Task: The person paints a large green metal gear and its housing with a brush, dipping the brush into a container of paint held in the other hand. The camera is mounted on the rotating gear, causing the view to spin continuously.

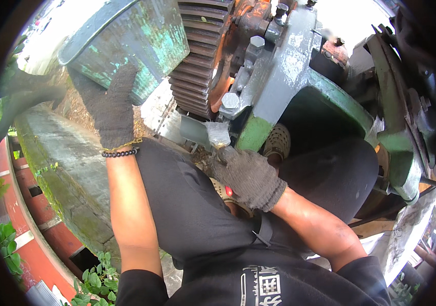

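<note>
My left hand (111,109), in a dark knit glove, grips a dark bucket (144,46) streaked with turquoise paint; the thumb lies along its side and the other fingers are mostly hidden. The bucket is tilted, its inside out of sight. My gloved right hand (252,178) is closed around a paintbrush (219,133) with pale bristles and a red handle end. The bristles point up beside the lower edge of a machine frame (289,56). Grey covers the frame's upper part, while green shows on its lower leg and arch.
A large toothed gear (197,56) stands between bucket and frame. Big hex bolts (230,101) stick out of the frame. More green machine parts (399,158) are at the right. A mossy concrete ledge (65,168) runs along the left, above red brickwork (29,188) and plants.
</note>
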Tool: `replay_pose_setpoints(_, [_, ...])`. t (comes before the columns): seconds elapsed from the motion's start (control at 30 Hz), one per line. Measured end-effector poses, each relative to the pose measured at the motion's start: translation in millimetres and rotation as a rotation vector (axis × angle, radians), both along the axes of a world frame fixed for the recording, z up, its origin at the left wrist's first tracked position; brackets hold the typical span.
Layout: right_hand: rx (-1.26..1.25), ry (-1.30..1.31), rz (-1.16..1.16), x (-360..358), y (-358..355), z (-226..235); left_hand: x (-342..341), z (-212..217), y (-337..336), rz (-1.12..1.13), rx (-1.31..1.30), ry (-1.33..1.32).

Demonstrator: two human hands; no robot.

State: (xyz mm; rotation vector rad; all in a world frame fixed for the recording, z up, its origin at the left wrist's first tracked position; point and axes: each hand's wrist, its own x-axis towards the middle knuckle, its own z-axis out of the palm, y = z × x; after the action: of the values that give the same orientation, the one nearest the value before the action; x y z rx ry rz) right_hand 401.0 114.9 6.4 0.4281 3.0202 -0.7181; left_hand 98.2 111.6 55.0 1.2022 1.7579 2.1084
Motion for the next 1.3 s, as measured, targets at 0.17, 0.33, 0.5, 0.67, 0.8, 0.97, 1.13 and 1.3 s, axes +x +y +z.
replay_pose_setpoints(0.17, [-0.013,0.111,-0.125,-9,26,-21,-6,-1,3,-0.030,0.026,0.041])
replay_pose_setpoints(0.33, [-0.021,0.130,-0.103,-6,8,-13,-4,-1,2,-0.032,0.037,0.020])
replay_pose_setpoints(0.5, [-0.004,-0.007,-0.146,-12,17,-23,-1,5,3,-0.057,0.014,0.016])
replay_pose_setpoints(0.67, [0.036,0.126,-0.116,-3,5,-26,-3,0,0,-0.049,0.029,-0.030])
replay_pose_setpoints(0.8, [-0.014,0.099,-0.114,-5,-1,-33,-4,1,0,-0.036,-0.021,0.038])
replay_pose_setpoints(0.97, [0.014,0.149,-0.173,-8,18,-33,0,7,-1,0.007,-0.037,0.084])
replay_pose_setpoints(1.13, [-0.009,0.242,-0.129,-5,4,-27,2,6,0,-0.004,-0.058,0.075])
replay_pose_setpoints(1.3, [0.011,0.095,-0.164,-12,24,-29,5,12,-2,0.056,-0.119,0.170])
